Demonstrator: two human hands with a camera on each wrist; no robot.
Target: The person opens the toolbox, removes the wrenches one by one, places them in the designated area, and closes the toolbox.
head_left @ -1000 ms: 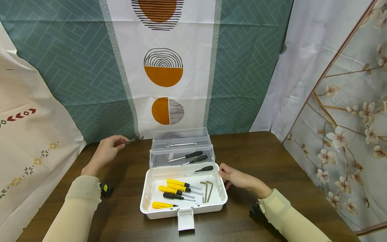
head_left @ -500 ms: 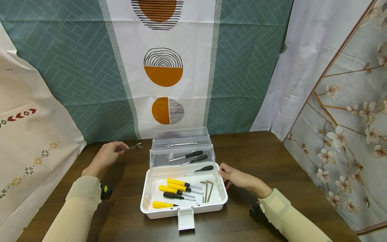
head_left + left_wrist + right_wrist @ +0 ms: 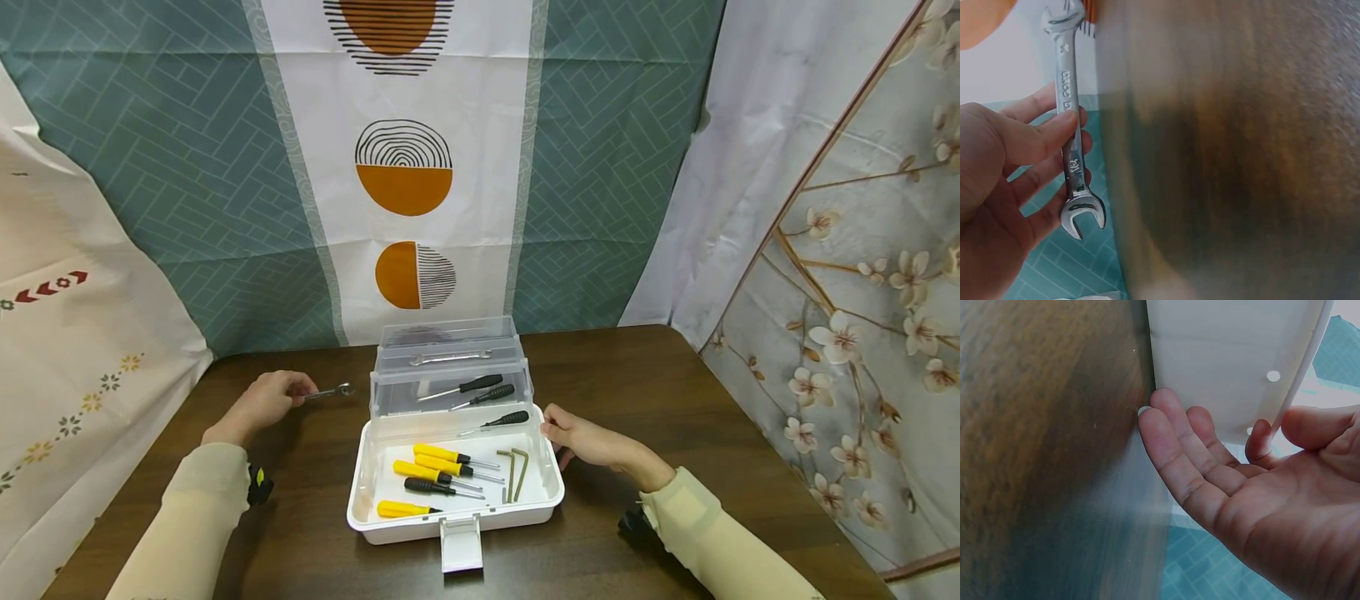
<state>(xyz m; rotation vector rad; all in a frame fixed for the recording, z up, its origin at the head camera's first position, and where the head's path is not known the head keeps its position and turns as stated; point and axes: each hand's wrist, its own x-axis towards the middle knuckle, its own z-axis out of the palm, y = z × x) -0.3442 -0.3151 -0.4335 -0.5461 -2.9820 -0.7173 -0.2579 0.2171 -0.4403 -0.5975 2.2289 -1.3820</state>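
Note:
My left hand pinches a silver open-end wrench between thumb and fingers, left of the toolbox and above the table; both jaw ends of the wrench stick out. At the right end of the white toolbox, my right hand grips the rim with thumb and index finger. Its other fingers lie along the outer wall in the right wrist view. The box stands open. Inside lie yellow-handled screwdrivers, a black-handled screwdriver and hex keys.
Clear stepped trays rise at the back of the box, bearing another wrench and black-handled screwdrivers. A white latch hangs at the front. Brown tabletop surrounds the box, with patterned cloth behind.
My left hand has come down and slightly nearer with the wrench, away from the table's back edge. My right hand and the toolbox have stayed put.

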